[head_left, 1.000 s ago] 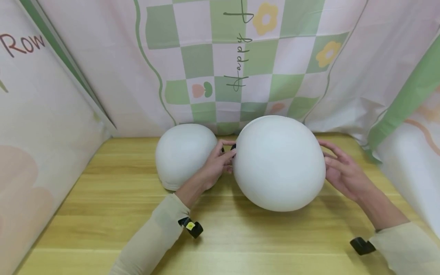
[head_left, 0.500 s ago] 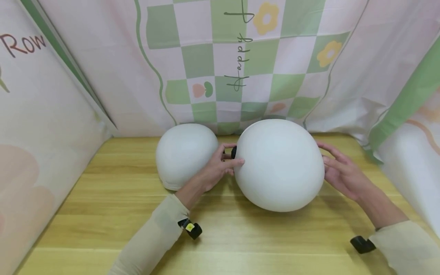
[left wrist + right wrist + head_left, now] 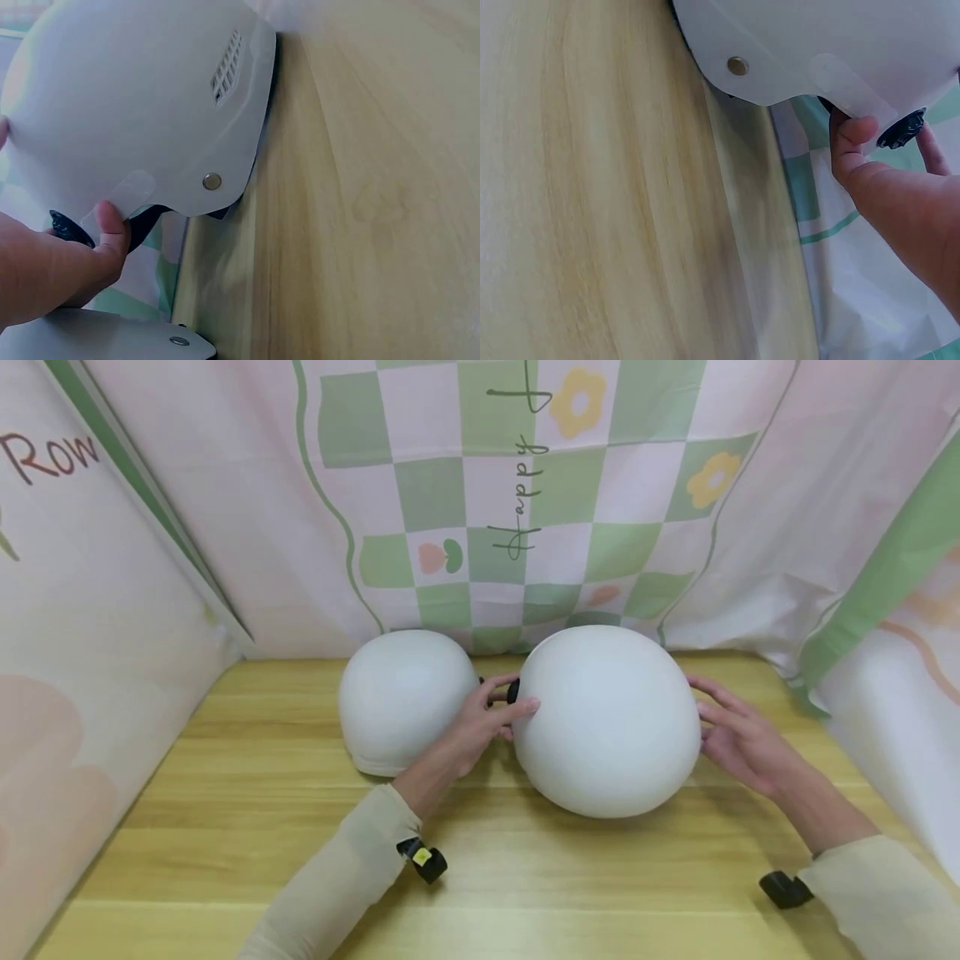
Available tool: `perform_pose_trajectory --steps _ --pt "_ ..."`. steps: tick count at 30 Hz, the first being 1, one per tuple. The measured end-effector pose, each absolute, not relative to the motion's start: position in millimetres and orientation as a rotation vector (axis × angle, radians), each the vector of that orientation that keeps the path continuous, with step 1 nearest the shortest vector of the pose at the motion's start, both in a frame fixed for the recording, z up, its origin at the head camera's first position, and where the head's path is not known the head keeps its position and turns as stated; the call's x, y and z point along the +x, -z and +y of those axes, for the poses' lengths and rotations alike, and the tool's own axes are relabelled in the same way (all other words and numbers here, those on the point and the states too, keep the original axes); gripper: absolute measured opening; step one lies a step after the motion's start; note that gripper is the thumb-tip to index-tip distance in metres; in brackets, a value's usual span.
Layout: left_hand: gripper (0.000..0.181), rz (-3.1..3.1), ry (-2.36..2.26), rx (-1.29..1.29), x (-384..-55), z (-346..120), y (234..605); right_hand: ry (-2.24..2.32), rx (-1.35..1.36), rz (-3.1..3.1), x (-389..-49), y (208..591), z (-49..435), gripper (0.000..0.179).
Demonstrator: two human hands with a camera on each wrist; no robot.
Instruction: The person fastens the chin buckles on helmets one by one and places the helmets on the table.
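Note:
Both hands hold a white helmet (image 3: pixel 611 718), its rounded shell facing the head camera, right of centre over the wooden table. My left hand (image 3: pixel 476 718) grips its left lower edge; in the left wrist view the thumb (image 3: pixel 111 219) presses the rim beside a black knob (image 3: pixel 69 229). On the opposite side my right hand (image 3: pixel 900 187) pinches the rim near another black knob (image 3: pixel 904 129). A metal rivet (image 3: pixel 212 181) and a grid vent (image 3: pixel 227 69) show on the shell. The helmet's inside is hidden from the head view.
A second white helmet (image 3: pixel 405 693) stands on the table (image 3: pixel 247 827) just left of my left hand, partly behind it. A checked green and white curtain (image 3: pixel 502 485) hangs along the table's back edge. Printed cloth (image 3: pixel 90 635) borders the left side.
The held helmet has tilted and shifted slightly left, its top edge now lower in the head view. My left thumb has moved onto the shell, and the right hand has followed slightly left.

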State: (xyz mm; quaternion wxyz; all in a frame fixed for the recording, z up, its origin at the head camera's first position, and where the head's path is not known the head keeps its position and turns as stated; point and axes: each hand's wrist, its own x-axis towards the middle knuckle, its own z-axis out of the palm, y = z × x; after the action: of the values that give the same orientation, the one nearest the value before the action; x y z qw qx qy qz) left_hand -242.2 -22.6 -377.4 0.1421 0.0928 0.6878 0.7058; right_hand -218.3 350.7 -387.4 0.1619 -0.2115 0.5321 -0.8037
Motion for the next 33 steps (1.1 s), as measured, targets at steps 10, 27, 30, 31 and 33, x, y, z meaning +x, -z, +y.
perform_pose_trajectory --steps 10,27,30,31,33 --pt "0.062 2.081 -2.001 0.299 -241.8 -22.4 378.5 2.294 -0.670 1.552 -220.3 391.8 352.4 0.046" --pt "0.094 2.123 -1.807 0.480 -242.6 -31.2 374.7 1.835 -0.742 2.338 -206.3 379.4 345.7 0.076" --pt "0.105 2.124 -1.775 0.524 -242.1 -31.4 374.6 1.760 -0.732 2.370 -204.9 376.4 345.2 0.092" --pt "0.105 2.130 -1.771 0.532 -242.0 -31.3 374.5 1.759 -0.735 2.355 -204.7 376.0 345.3 0.097" --pt "0.105 2.146 -1.768 0.538 -242.1 -30.9 374.2 1.764 -0.751 2.339 -204.1 375.6 344.7 0.104"
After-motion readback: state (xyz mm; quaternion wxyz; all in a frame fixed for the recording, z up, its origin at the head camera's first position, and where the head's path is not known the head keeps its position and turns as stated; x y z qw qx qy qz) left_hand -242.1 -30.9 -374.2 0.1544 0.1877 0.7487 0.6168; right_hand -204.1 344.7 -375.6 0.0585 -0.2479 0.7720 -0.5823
